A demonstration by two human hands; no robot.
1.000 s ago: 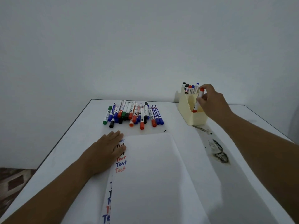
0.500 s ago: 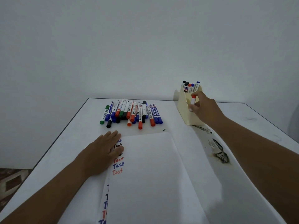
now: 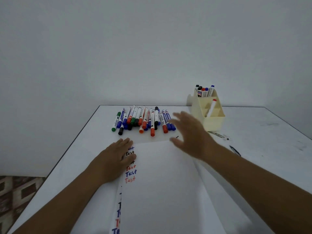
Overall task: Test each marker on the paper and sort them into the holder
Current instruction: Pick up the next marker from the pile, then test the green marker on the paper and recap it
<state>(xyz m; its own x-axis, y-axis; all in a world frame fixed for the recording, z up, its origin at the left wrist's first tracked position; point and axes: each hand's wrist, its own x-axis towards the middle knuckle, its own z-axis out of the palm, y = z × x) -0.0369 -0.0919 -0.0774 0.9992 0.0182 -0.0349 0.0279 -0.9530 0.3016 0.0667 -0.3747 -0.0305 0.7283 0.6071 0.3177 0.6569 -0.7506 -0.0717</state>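
Red-capped marker (image 3: pixel 211 108) is now leaning free in a front compartment of the cream holder (image 3: pixel 214 123); a second ago you were pinching it above that slot, half a second ago you were lowering it in, so the drop-off is done. Your right hand (image 3: pixel 190 134) is travelling away from the holder, blurred, fingers spread and holding nothing, now hovering between the holder and the pile of untested markers (image 3: pixel 143 119) that is lying just left of the holder. Your left hand (image 3: pixel 116 157) is lying flat with straight fingers on the left edge of the paper (image 3: pixel 160 183), well in front of and left of the holder, same place as before, pinning the sheet beside the column of "Test" words (image 3: pixel 130 166). Several markers (image 3: pixel 204 91) are standing upright in the rear compartment of the holder. Judgement: one test-and-sort cycle is closing and the next is starting; the pile left of the holder is large, so most of the task is remaining. Next move is likely calling for picking one marker from the near edge of the pile without rolling its neighbours.
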